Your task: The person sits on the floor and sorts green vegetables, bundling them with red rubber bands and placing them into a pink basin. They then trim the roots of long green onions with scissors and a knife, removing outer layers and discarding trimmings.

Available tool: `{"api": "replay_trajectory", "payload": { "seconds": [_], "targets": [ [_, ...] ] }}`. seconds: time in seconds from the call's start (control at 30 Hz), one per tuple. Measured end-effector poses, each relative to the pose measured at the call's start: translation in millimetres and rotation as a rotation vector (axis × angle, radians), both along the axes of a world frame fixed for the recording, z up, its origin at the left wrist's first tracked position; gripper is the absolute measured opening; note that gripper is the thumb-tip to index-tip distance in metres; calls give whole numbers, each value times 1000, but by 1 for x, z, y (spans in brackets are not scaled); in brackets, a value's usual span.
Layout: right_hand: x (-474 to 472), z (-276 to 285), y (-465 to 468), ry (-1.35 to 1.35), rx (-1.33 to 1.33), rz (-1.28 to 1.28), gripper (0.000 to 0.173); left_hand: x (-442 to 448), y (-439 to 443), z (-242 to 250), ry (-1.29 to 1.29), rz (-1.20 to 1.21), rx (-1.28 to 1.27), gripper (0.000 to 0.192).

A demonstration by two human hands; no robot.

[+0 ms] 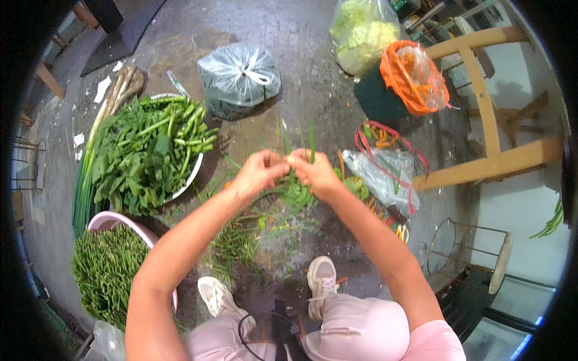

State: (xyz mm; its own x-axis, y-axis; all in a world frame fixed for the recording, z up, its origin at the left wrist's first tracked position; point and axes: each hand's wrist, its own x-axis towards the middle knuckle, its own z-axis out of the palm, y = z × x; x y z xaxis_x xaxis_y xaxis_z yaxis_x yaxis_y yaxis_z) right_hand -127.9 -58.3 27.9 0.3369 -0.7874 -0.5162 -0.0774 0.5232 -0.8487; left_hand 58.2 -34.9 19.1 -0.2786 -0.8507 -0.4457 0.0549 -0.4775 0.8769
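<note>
My left hand (262,170) and my right hand (312,169) meet fingertip to fingertip over the floor. Between them are thin green blades (311,140), grasped in my right hand and rising past its fingers. The left thumb and fingers pinch close to the same spot; what lies between them is too small to tell. Loose leafy greens and trimmings (295,196) lie on the floor just under the hands. A heap of thin green stalks (232,241) lies nearer my feet. Leafy greens with thick cut stems (149,144) fill a white basin to the left.
At lower left a pink tub (122,219) holds packed green stalks; long leeks (92,158) lie beyond. A tied plastic bag (239,81) stands ahead. At right are bagged cabbage (363,40), an orange bag (390,74), a clear bag (384,173) with red strap, and a wooden frame (483,99).
</note>
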Motion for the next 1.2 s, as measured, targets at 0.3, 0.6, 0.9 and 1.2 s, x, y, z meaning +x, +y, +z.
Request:
{"api": "replay_trajectory", "payload": {
  "seconds": [0.3, 0.6, 0.9, 1.2],
  "targets": [
    [-3, 55, -18, -24, -314, 271, 21, -7, -22, 57, 461, 229, -57, 34],
    [-19, 35, -16, -43, -329, 496, 19, -4, -22, 25, 607, 118, -77, 29],
    [-76, -56, 13, 184, 205, 110, 11, 82, 26, -5, -285, 48, 219, 64],
    [-46, -69, 39, 469, 73, 421, 32, 98, 177, -73, -826, -529, -242, 35]
  ]
}}
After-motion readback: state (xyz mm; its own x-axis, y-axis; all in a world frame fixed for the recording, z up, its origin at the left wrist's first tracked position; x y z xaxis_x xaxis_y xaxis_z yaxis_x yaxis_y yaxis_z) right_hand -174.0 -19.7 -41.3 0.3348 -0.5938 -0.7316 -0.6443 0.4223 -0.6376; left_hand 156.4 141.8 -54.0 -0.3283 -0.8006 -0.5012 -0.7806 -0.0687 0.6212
